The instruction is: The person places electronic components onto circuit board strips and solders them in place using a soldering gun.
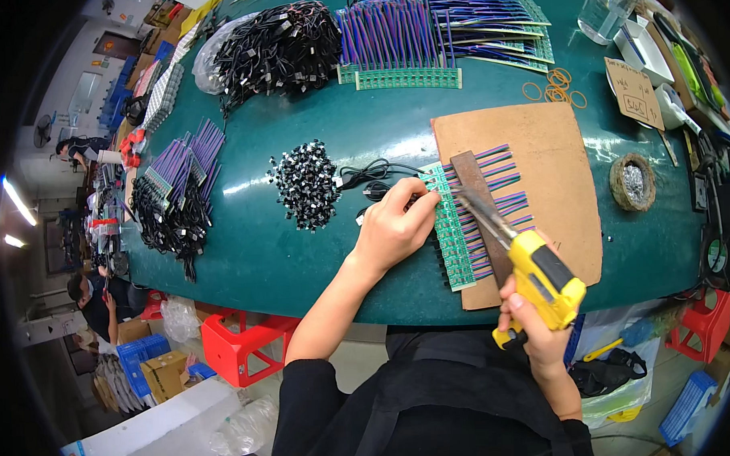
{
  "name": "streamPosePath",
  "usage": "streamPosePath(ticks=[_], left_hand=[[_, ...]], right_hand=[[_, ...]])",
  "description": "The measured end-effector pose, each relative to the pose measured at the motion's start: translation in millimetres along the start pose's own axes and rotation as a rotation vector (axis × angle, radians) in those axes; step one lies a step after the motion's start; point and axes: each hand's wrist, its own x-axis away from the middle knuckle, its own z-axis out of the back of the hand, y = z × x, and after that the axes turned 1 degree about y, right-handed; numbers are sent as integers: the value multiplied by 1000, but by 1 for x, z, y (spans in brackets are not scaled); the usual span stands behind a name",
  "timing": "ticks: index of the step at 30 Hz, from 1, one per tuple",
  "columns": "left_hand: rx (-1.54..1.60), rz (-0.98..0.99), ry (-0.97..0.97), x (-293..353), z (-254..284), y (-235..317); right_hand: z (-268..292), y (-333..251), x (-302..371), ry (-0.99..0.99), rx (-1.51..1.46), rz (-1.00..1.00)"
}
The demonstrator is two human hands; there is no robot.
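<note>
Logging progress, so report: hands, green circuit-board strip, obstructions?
Right hand gripping yellow-black pistol-shaped tool. Left hand at green strip. Flat brown bar across multicoloured wires.

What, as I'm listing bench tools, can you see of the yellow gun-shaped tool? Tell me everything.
The gun-shaped tool has a yellow, plastic-looking body with black areas and a slim metallic barrel. The right hand grips it at a slant over the near edge of the cardboard. The barrel points up-left, across the brown bar toward the green circuit board; whether it touches either is unclear.

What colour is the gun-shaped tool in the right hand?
The gun-shaped tool is mainly yellow, partly black; the head view shows it best.
</note>
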Motion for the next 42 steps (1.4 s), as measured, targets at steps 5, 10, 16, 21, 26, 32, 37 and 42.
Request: streamPosePath(ticks=[5, 10, 16, 21, 26, 32, 37, 42], left_hand=[[11, 5, 1, 0, 1, 0], [16, 12, 1, 0, 1, 0], [19, 24, 8, 0, 2, 1], [26, -4, 19, -6, 8, 3], [83, 124, -133, -15, 21, 8], [-144, 56, 265, -91, 80, -103], [-763, 474, 515, -127, 114, -201], [-590, 235, 511, -111, 97, -207]], right_hand=[[36, -15, 1, 235, 162, 348], [83, -27, -17, 462, 1109, 668], [104, -30, -19, 436, 1445, 818], [96, -38, -20, 346, 1482, 728], [74, -43, -11, 366, 401, 535], [48, -27, -11, 155, -128, 338], [34, -25, -5, 107, -108, 366], [33, -23, -6, 148, -128, 308]])
